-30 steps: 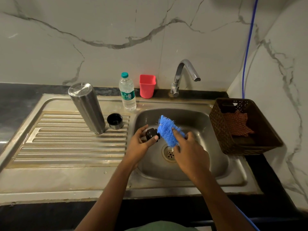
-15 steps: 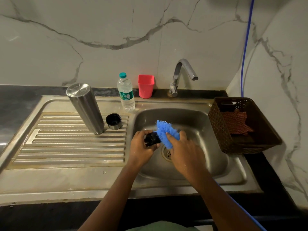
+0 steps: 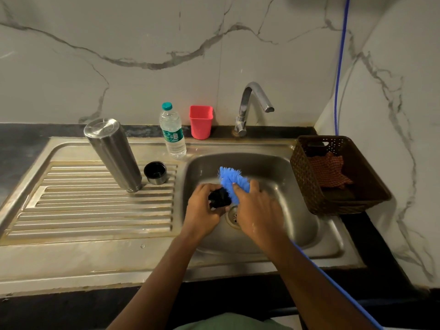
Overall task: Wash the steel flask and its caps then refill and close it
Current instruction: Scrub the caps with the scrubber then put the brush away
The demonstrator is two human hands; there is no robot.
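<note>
1. The small black plastic cap (image 3: 218, 198) is largely covered by the fingers of the left hand (image 3: 204, 211) and by the blue bristled scrubbing brush (image 3: 232, 181)
2. The lower part of the brush is hidden under the right hand (image 3: 256, 210)
3. The round steel drain (image 3: 232, 217) is half concealed by both hands
4. The clear plastic water bottle's label (image 3: 172, 135) is too small to be read
5. What lies under the red checked cloth (image 3: 329, 171) in the brown woven basket (image 3: 307, 182) cannot be told

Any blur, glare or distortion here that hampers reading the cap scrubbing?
Head view: dim, warm light; black cap in the left hand is smeared, detail lost; blue brush in the right hand reads clearly; wide-angle distortion leans the steel flask; mild glare on the tap.
</note>
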